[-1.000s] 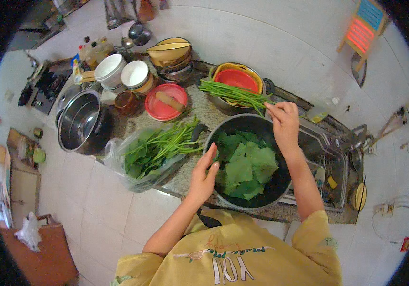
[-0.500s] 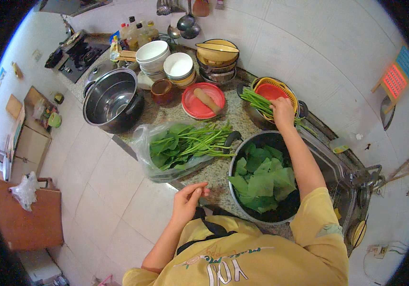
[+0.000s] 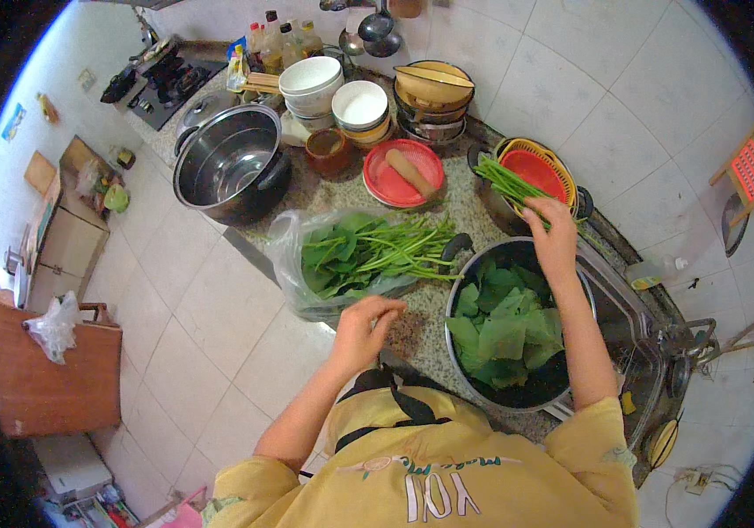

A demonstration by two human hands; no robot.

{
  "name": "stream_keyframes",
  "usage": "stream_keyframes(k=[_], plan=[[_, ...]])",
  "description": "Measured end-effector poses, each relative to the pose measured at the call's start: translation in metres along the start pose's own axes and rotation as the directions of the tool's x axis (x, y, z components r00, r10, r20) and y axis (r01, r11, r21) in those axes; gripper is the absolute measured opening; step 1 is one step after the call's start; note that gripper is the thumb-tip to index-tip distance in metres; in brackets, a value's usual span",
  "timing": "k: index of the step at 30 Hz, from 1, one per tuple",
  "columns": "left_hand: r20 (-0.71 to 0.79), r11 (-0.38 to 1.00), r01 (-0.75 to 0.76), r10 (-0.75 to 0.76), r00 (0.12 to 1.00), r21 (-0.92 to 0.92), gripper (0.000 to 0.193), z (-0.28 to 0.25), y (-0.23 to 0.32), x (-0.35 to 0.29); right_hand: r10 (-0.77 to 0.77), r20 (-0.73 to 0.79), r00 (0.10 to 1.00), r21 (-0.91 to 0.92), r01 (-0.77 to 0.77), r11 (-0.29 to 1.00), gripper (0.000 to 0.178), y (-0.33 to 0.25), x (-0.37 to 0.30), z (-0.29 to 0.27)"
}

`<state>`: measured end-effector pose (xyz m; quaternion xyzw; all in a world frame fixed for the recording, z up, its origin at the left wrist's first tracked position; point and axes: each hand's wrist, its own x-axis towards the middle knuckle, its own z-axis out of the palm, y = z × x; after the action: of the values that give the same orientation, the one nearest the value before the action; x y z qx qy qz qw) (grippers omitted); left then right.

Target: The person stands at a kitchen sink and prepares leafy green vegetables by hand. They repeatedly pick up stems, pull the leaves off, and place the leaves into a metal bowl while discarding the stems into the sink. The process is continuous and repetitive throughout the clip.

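My right hand (image 3: 555, 231) is beside a bunch of cut green stems (image 3: 514, 183), fingers loosely apart and no longer closed around them. The stems lie across a red basket (image 3: 539, 170) set in a yellow one (image 3: 560, 162), over a dark pot. Below my right forearm stands a large pot (image 3: 453, 345) of torn green leaves (image 3: 505, 327). My left hand (image 3: 365, 333) hovers bent in front of the counter, thumb and forefinger parted, holding nothing. Close beyond it, an open plastic bag (image 3: 284, 255) holds leafy greens with long stems (image 3: 368, 255).
Further left is an empty dark pot (image 3: 229, 167). White bowls (image 3: 311, 81), a brown jar (image 3: 328, 151) and a red plate (image 3: 386, 180) with a tan rod (image 3: 408, 172) stand along the back. A metal sink (image 3: 619, 308) lies to the right.
My right hand has drawn back slightly toward me from the stems, which stay on the basket. My left hand has risen and shifted toward the bag. The view has shifted somewhat.
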<state>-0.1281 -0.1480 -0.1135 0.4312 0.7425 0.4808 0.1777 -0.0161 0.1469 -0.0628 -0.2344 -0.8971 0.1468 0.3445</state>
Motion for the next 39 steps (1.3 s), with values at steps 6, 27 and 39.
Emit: stream_keyframes(k=[6,27,39], plan=[[0.005,0.934,-0.208,0.216,0.976,0.29,0.021,-0.005,-0.012,0.068,0.211,0.155,0.965,0.307,-0.25,0.918,0.011,-0.062,-0.057,-0.036],[0.007,0.877,-0.462,0.465,0.885,0.132,0.034,-0.036,0.048,0.085,0.399,0.319,0.86,0.613,-0.508,0.605,0.033,-0.096,-0.111,-0.031],[0.103,0.822,-0.569,0.567,0.817,-0.006,0.029,0.02,0.079,0.062,0.065,-0.047,0.997,0.344,-0.045,0.938,0.028,-0.114,-0.085,-0.045]])
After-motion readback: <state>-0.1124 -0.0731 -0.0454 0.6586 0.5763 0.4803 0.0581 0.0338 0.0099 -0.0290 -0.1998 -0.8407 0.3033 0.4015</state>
